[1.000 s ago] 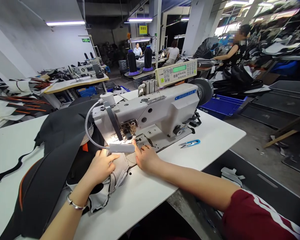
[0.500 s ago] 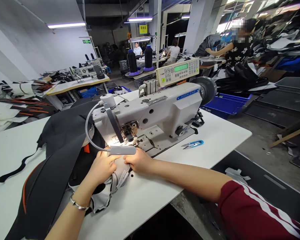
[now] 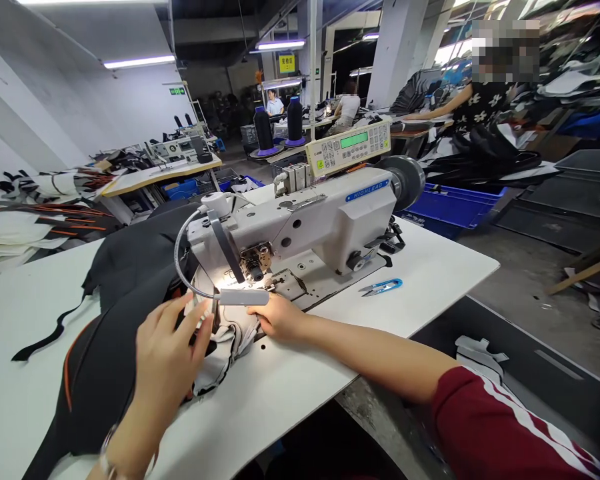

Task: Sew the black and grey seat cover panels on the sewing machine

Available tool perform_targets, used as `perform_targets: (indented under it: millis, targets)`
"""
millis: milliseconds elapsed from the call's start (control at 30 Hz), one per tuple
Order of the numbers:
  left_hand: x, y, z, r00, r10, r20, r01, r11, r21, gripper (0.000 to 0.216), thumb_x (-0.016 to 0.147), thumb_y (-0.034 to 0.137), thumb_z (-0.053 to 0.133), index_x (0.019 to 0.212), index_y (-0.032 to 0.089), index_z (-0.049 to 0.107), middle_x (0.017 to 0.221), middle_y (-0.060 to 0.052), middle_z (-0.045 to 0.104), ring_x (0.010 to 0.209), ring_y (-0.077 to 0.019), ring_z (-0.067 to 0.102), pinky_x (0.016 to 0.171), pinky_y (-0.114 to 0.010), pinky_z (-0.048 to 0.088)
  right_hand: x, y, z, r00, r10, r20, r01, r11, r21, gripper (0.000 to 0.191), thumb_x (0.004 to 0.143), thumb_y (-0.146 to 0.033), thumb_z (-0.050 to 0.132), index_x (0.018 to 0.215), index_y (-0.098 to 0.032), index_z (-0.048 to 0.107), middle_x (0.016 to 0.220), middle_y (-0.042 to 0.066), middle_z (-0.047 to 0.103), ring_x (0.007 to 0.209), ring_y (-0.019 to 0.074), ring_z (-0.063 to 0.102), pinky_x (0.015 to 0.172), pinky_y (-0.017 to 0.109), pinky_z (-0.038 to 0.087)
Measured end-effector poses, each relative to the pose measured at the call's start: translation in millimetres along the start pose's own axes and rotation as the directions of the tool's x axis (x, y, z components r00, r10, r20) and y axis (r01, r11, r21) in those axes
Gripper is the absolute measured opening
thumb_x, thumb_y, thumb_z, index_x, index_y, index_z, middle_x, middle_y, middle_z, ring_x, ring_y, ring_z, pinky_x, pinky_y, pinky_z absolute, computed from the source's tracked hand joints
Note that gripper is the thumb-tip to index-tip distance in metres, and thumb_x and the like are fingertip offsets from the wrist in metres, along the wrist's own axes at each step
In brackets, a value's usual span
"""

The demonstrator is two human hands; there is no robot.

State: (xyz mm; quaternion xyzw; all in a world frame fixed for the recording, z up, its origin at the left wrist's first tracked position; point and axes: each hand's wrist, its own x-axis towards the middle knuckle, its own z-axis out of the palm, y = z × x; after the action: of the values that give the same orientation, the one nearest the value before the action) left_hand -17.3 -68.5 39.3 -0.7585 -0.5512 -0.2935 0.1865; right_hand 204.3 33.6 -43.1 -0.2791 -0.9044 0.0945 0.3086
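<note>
My left hand [image 3: 167, 353] is raised with its fingers spread, just above a folded white-and-black fabric piece [image 3: 225, 350] and beside a large black fabric panel [image 3: 130, 273]. My right hand [image 3: 277, 319] lies flat on the fabric's edge, close to the needle plate [image 3: 290, 283] of a white Highlead industrial sewing machine [image 3: 300, 227]. A gooseneck LED lamp [image 3: 243, 297] hangs just above both hands' working area and hides part of the needle region. Blue-handled thread snips [image 3: 381, 287] lie on the white table [image 3: 310, 333], to the right of my right hand.
A digital control panel [image 3: 349, 147] stands behind the machine, with black thread cones [image 3: 263, 130] farther back. A blue crate [image 3: 453, 210] sits beyond the table. A co-worker [image 3: 480, 107] works at the right among piled fabric. Dark trays [image 3: 570, 193] lie on the right.
My left hand has lifted off the fabric and spread its fingers. The fabric beneath it looks shifted, and the view has turned slightly. My right hand stays in nearly the same place.
</note>
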Motion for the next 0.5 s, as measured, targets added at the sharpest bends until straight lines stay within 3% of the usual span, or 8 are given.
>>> perform_targets:
  millis: [33,67,100,167,233,333,500]
  targets:
    - [-15,15,-14,0.992,0.077,-0.104,-0.084,0.994,-0.063,0.018,0.089,0.027,0.055,0.106,0.025,0.061,0.111,-0.009,0.066,0.103,-0.0245,0.060,0.090,-0.042,0.050,-1,0,-1,1.000,0.007,0.003,-0.007,1.000,0.031,0.031,0.074,-0.005,0.055,0.102,-0.017,0.063,0.098,0.007,0.067,0.093,0.0207,0.057,0.083,0.031,0.045]
    - [-29,31,-24,0.978,0.171,-0.120,-0.187,0.972,-0.143,0.015,0.089,0.022,0.055,0.103,0.027,0.059,0.096,-0.004,0.068,0.090,-0.0189,0.063,0.080,-0.034,0.053,-1,0,-1,1.000,0.017,0.005,-0.017,0.998,0.064,0.032,0.072,-0.004,0.055,0.101,-0.016,0.062,0.098,0.007,0.067,0.092,0.0208,0.057,0.083,0.031,0.045]
    - [-42,46,-30,0.953,0.297,-0.055,-0.302,0.932,-0.200,0.012,0.090,0.022,0.053,0.097,0.028,0.060,0.086,-0.002,0.068,0.077,-0.0157,0.063,0.069,-0.030,0.053,-2,0,-1,1.000,0.029,0.006,-0.030,0.995,0.094,0.032,0.070,-0.003,0.055,0.098,-0.016,0.062,0.097,0.007,0.067,0.092,0.0206,0.057,0.083,0.031,0.045]
    - [-58,66,-26,0.916,0.398,0.048,-0.376,0.895,-0.239,0.014,0.092,0.021,0.048,0.088,0.026,0.060,0.074,-0.001,0.067,0.060,-0.0132,0.060,0.052,-0.027,0.048,-2,-1,1,0.999,0.050,0.004,-0.050,0.989,0.138,0.028,0.067,-0.002,0.054,0.091,-0.017,0.060,0.093,0.005,0.066,0.089,0.0195,0.057,0.081,0.029,0.045]
    - [-59,69,-8,0.934,0.340,0.111,-0.327,0.938,-0.117,0.018,0.093,0.020,0.045,0.087,0.023,0.062,0.081,-0.005,0.070,0.064,-0.0154,0.063,0.055,-0.029,0.049,-2,-3,3,0.998,0.061,-0.007,-0.059,0.985,0.161,0.024,0.067,-0.001,0.053,0.085,-0.017,0.058,0.090,0.004,0.065,0.085,0.0177,0.056,0.079,0.027,0.044]
    - [-46,48,24,0.960,0.243,0.139,-0.254,0.965,0.069,0.020,0.094,0.025,0.047,0.098,0.020,0.066,0.101,-0.009,0.072,0.079,-0.0214,0.066,0.071,-0.036,0.051,-2,-6,4,0.995,0.088,-0.040,-0.079,0.981,0.178,0.018,0.070,-0.002,0.054,0.081,-0.017,0.057,0.087,0.003,0.064,0.081,0.0157,0.056,0.076,0.025,0.044]
    - [-35,16,42,0.951,0.179,0.251,-0.210,0.972,0.103,0.038,0.093,0.037,0.053,0.122,0.015,0.061,0.112,-0.014,0.070,0.096,-0.0287,0.064,0.087,-0.043,0.046,-2,-13,0,0.992,0.094,-0.086,-0.076,0.978,0.193,0.006,0.076,-0.012,0.064,0.078,-0.017,0.062,0.083,0.003,0.064,0.080,0.0153,0.058,0.072,0.024,0.045]
